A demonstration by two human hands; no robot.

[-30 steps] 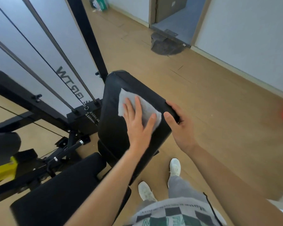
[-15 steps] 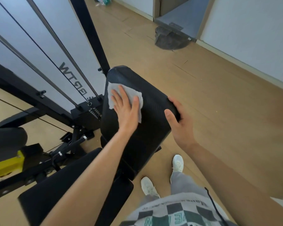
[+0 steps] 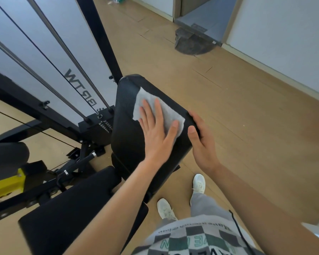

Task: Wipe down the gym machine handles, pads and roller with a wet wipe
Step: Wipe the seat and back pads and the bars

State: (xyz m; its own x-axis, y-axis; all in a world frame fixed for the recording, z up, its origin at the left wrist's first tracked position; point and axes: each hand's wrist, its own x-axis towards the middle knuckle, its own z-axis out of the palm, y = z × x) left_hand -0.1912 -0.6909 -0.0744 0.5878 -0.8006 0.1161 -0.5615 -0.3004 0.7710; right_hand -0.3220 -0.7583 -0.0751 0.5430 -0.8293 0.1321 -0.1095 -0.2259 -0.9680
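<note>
Near the top right corner of the upright back pad (image 3: 127,140), the wet wipe (image 3: 151,100) lies flat under the left grip (image 3: 155,133), fingers spread and pressing it down, while the right grip (image 3: 203,142) curls round the pad's right edge. Thin, limp and damp, the wipe will likely bunch or slide, so a broad flat palm suits it better than a pinch.

Leatherette, fibre, steel, wood
The black leatherette back pad (image 3: 129,137) is finely grained and faintly shiny; the white wet wipe (image 3: 149,96) looks soft and fibrous. Round steel guide rods (image 3: 66,52) are smooth and glossy, the black metal frame post (image 3: 99,34) matt, the light wooden floor (image 3: 228,107) smooth.
</note>
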